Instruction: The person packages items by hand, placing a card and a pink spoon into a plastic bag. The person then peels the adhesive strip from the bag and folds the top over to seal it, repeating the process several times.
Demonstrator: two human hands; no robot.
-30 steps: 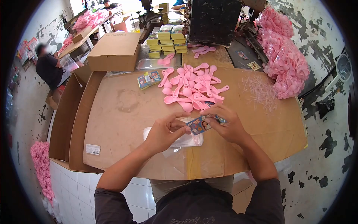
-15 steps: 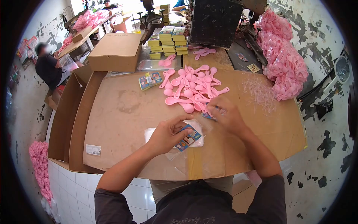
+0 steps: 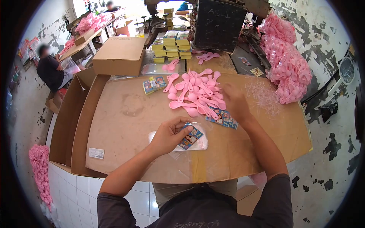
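My left hand (image 3: 169,135) pinches a blue printed card (image 3: 191,137) between thumb and fingers, above a stack of clear plastic bags (image 3: 202,143). Clear film shows around the card, though whether the card sits inside a bag is hard to make out. My right hand (image 3: 235,102) is at the right edge of a heap of pink plastic spoons (image 3: 194,89). Its fingertips are blurred and partly hidden, so any grip on a spoon cannot be seen. Just below that hand, several blue cards (image 3: 224,119) lie fanned out beside the heap.
A banded card bundle (image 3: 154,84) lies left of the spoons. Behind stand stacked cards (image 3: 171,43), a closed carton (image 3: 119,55) and a black metal box (image 3: 218,24). Clear plastic scraps (image 3: 262,95) and bagged pink spoons (image 3: 291,64) are at right. Another person (image 3: 51,70) sits at far left.
My right hand has moved up from the blue cards to the spoon heap's right edge, uncovering the cards. My left hand still holds its card, shifted slightly.
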